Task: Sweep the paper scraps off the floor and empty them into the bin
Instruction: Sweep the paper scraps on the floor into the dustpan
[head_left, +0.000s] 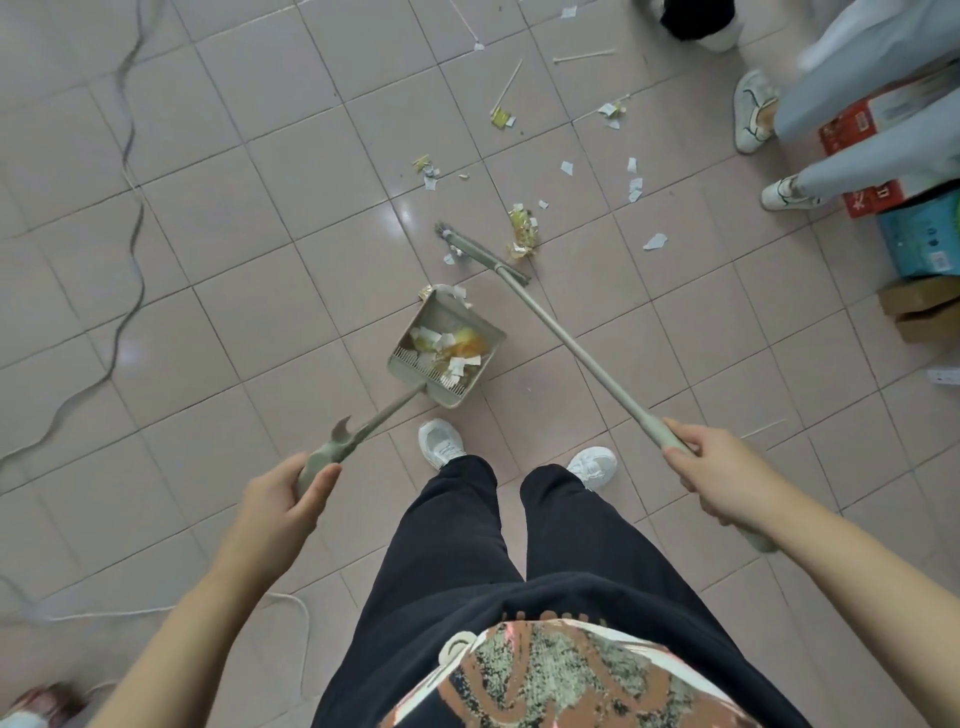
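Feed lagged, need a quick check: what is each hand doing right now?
Left hand: closed around the dustpan handle.
Right hand: closed around the broom handle.

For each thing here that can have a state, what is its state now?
Dustpan: on the floor, partly filled with scraps.
Broom: head down on the tiles, beside scraps.
Paper scraps: many lie loose on the floor.
Left hand: closed on the dustpan handle.
Right hand: closed on the broom handle.
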